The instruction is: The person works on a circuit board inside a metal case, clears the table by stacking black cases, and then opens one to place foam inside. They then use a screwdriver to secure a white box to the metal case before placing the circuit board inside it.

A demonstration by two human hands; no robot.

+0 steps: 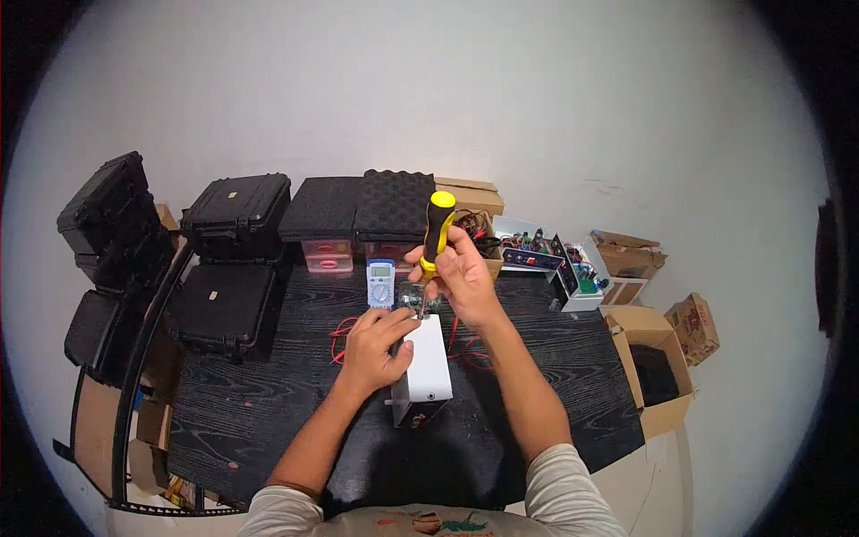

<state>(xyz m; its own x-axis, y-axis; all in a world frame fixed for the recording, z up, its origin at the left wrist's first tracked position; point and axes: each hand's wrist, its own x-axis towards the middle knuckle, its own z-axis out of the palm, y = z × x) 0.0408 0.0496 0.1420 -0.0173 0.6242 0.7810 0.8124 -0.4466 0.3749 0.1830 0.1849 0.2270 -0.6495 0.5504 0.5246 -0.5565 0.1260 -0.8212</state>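
My right hand (463,273) grips a screwdriver (437,229) with a yellow and black handle, held nearly upright with the tip pointing down at the far end of a white box (428,362). My left hand (378,345) rests on the left side of that box and steadies it, fingers near the screwdriver tip. The box lies on a black wood-grain table (259,412). A blue multimeter (381,284) lies just beyond the hands, with red leads (341,338) trailing to the left of the box.
Black hard cases (234,215) and foam-topped clear boxes (356,208) line the back and left of the table. A tray of electronic parts (544,253) sits at the back right. Open cardboard boxes (651,371) stand beside the right table edge.
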